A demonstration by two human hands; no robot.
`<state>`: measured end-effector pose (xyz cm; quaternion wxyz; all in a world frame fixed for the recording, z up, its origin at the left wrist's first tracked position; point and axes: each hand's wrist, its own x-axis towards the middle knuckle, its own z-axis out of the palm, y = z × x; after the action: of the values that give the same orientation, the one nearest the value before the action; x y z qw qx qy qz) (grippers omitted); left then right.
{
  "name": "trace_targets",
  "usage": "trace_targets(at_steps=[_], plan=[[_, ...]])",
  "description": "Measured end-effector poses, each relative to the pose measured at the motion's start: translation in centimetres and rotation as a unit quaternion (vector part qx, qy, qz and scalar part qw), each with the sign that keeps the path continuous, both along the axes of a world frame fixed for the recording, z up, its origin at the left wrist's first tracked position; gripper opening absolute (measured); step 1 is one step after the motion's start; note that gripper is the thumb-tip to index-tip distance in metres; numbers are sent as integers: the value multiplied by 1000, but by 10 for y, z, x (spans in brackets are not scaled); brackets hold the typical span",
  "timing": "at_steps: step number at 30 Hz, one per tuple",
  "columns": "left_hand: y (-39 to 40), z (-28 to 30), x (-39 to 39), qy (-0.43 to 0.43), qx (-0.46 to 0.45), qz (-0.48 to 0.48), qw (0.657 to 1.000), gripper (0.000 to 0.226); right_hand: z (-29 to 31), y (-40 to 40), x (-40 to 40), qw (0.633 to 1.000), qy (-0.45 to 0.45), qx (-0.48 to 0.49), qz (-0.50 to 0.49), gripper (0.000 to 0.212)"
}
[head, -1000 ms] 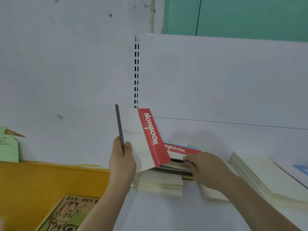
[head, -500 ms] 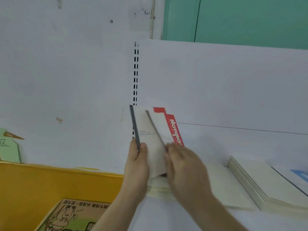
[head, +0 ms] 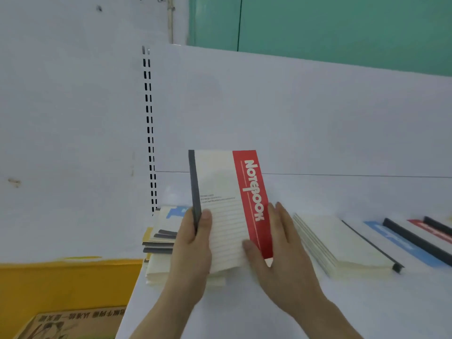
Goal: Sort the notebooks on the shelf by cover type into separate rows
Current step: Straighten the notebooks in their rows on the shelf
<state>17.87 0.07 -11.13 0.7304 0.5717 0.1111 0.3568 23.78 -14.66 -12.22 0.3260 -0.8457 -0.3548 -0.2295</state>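
Note:
Both hands hold red-and-cream notebooks [head: 226,204] upright above the white shelf [head: 244,311], the front cover reading "Notebook" on a red band. My left hand [head: 193,245] grips the dark spine edge. My right hand [head: 276,250] presses the red edge, thumb on the cover. Behind my left hand lies a mixed pile of notebooks [head: 161,241], one with a blue mark. To the right rests a cream stack [head: 340,243], then a blue-band notebook [head: 401,243] and a red-band notebook [head: 433,231], each with a dark spine.
A white back panel [head: 293,113] with a slotted upright [head: 149,128] stands behind the shelf. Left of the shelf sits a yellow bin [head: 61,287] with a cartoon-printed book [head: 71,324] below it. A green wall [head: 342,25] rises beyond.
My right hand left the pile on the shelf and joined the left on the raised notebooks. The notebooks turned cover toward me. The view shifted right, showing the blue-band and red-band notebooks.

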Motion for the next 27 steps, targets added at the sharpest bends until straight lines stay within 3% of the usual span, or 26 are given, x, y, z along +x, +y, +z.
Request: trace_targets(at_steps=[4,10,13,16,21,25,27], plan=[[-31,-6,18,1,4,-37,999,22,-1,-40,-1,997,68,-16,36,86],[-107,-6,49,53,13,-129,990,22,0,-134,8,989,80,-112,-49,92],[-157,-2,64,58,59,-147,986,14,9,-188,7,976,113,-151,-108,93],[-214,1,81,54,135,-140,979,16,16,-245,10,964,95,-165,-187,81],[-323,7,117,47,172,-117,977,26,20,-345,27,953,99,-166,-233,96],[-396,5,146,32,190,-131,972,32,21,-424,52,941,53,-188,-276,90],[-420,3,161,53,262,-126,955,34,21,-454,69,933,48,-204,-294,89]])
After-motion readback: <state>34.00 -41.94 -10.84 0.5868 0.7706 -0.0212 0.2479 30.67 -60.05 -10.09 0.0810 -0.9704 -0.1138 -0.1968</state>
